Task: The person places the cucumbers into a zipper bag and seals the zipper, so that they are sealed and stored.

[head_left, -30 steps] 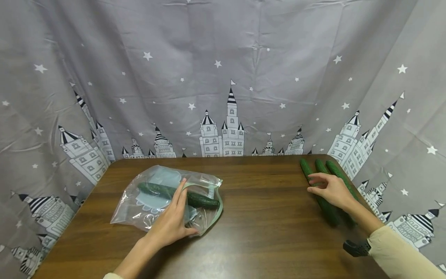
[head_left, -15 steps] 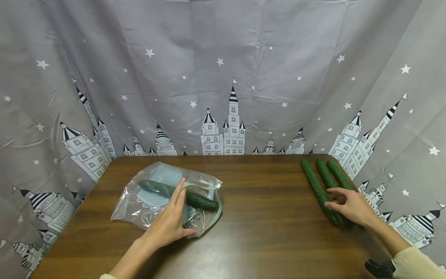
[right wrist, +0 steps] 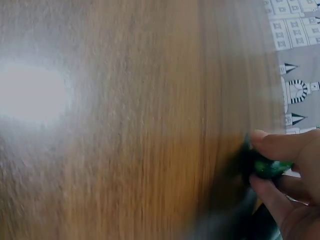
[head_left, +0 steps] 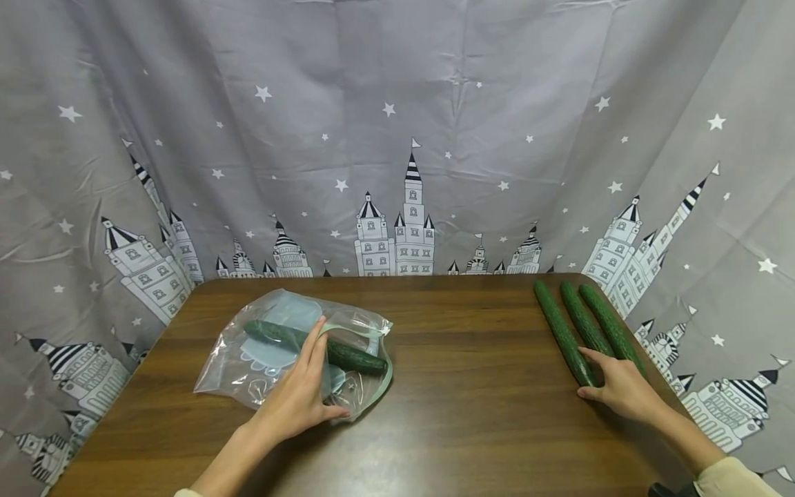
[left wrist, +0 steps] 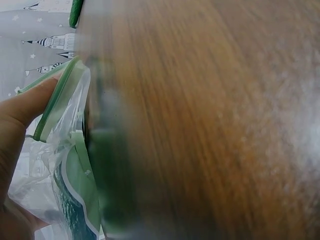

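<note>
Long dark-green bumpy cucumber [head_left: 562,333], leftmost of three on the brown wooden table [head_left: 466,414], is pinched at its near end by the much closer right hand [head_left: 623,388], long axis pointing away; a clear green-rimmed plastic bag [head_left: 228,369] is propped well left by spread fingers of the left hand [head_left: 295,397]. That both-sides pinch is only really shown by the right-wrist view, not the head one.

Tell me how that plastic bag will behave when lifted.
The bag will probably flop, since its clear sides are creased. The cucumber inside may slide out if tipped, as its end lies near the open mouth.
</note>
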### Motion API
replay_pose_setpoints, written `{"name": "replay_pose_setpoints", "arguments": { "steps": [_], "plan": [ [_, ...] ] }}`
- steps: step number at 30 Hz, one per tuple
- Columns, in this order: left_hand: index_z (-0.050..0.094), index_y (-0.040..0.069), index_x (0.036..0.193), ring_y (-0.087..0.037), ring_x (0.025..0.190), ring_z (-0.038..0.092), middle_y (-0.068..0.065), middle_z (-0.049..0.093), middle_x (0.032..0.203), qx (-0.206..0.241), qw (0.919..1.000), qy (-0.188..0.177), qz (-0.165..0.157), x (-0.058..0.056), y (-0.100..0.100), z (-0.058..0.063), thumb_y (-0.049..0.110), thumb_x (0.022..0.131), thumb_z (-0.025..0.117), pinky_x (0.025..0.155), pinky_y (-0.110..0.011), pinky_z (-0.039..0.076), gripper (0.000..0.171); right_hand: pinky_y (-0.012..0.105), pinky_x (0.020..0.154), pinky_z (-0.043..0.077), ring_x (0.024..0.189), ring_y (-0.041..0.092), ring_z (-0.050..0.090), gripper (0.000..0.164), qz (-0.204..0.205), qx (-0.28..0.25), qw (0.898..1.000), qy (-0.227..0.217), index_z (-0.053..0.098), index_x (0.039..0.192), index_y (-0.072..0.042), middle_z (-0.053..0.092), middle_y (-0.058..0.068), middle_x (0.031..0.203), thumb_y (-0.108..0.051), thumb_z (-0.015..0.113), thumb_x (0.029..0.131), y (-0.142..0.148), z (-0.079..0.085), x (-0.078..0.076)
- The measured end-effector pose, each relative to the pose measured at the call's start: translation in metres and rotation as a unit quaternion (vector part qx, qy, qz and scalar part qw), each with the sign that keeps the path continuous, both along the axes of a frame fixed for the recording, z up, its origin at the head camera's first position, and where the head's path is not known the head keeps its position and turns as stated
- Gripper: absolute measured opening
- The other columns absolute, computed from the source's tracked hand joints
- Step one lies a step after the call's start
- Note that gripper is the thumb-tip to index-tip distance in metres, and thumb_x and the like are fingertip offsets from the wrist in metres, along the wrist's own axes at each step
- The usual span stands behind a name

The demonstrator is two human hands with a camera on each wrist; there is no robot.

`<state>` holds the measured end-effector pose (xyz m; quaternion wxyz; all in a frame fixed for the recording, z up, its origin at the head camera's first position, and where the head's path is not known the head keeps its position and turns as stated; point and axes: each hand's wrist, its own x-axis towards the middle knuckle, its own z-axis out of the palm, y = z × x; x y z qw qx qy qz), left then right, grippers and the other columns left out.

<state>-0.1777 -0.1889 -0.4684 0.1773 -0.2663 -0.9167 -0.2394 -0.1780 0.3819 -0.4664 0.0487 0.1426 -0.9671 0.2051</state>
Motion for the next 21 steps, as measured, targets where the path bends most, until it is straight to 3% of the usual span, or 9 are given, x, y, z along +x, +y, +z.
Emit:
{"name": "replay_pose_setpoints", "arguments": {
  "steps": [7,10,12,14,15,18,21],
  "plan": [
    [0.026,-0.004,0.156,-0.048,0.123,0.056,-0.014,0.005,0.172,0.001,1.0,-0.001,0.001,0.001,0.0,0.001,0.041,0.046,0.106,0.091,-0.056,0.056,0.143,0.053,0.076,0.061,0.102,0.047,0.069,0.07,-0.059,-0.077,0.993,-0.062,0.053,0.138,0.017,0.064,0.037,0.121,-0.023,0.084,0.089,-0.001,0.006,0.001],
    [0.026,-0.003,0.156,-0.048,0.123,0.056,-0.013,0.006,0.172,0.001,1.0,-0.006,0.002,0.001,0.0,0.0,0.042,0.047,0.106,0.091,-0.056,0.057,0.143,0.051,0.082,0.061,0.112,0.051,0.063,0.068,-0.082,-0.127,0.984,-0.094,0.05,0.142,0.015,0.058,0.039,0.131,-0.023,0.079,0.094,0.001,0.009,0.001],
    [0.026,-0.003,0.156,-0.048,0.121,0.057,-0.012,0.005,0.172,0.002,1.0,-0.006,0.005,0.001,0.0,0.0,0.042,0.046,0.106,0.089,-0.056,0.057,0.143,0.045,0.085,0.061,0.12,0.052,0.059,0.068,-0.094,-0.18,0.972,-0.119,0.046,0.146,0.015,0.053,0.042,0.135,-0.022,0.075,0.097,0.003,0.01,-0.001],
    [0.027,-0.003,0.156,-0.048,0.122,0.056,-0.011,0.003,0.172,0.002,1.0,-0.003,0.004,0.001,-0.001,-0.001,0.041,0.046,0.106,0.09,-0.057,0.057,0.143,0.037,0.087,0.061,0.12,0.042,0.063,0.068,-0.105,-0.26,0.948,-0.148,0.04,0.149,0.016,0.046,0.044,0.14,-0.018,0.072,0.1,0.005,0.01,-0.002],
    [0.027,-0.004,0.156,-0.048,0.123,0.056,-0.011,0.004,0.172,0.003,1.0,0.001,0.003,0.001,-0.001,-0.001,0.04,0.045,0.106,0.09,-0.057,0.057,0.143,0.033,0.088,0.06,0.118,0.035,0.065,0.068,-0.11,-0.309,0.93,-0.163,0.035,0.15,0.017,0.039,0.045,0.145,-0.016,0.069,0.101,0.006,0.01,-0.003],
    [0.026,-0.004,0.156,-0.049,0.126,0.054,-0.013,0.005,0.172,0.005,1.0,0.008,-0.001,0.0,-0.001,-0.002,0.04,0.045,0.107,0.093,-0.056,0.055,0.144,0.026,0.091,0.057,0.107,0.014,0.07,0.066,-0.112,-0.447,0.866,-0.197,0.027,0.153,0.017,0.016,0.044,0.156,-0.008,0.064,0.104,0.009,0.008,-0.005],
    [0.026,-0.003,0.156,-0.049,0.128,0.052,-0.013,0.005,0.172,0.005,1.0,0.009,-0.002,0.0,-0.001,-0.002,0.04,0.045,0.107,0.095,-0.056,0.054,0.144,0.025,0.093,0.056,0.098,0.007,0.071,0.046,-0.095,-0.55,0.802,-0.213,0.048,0.148,0.001,-0.003,0.04,0.16,0.001,0.061,0.103,0.012,0.006,-0.007]
  ]
}}
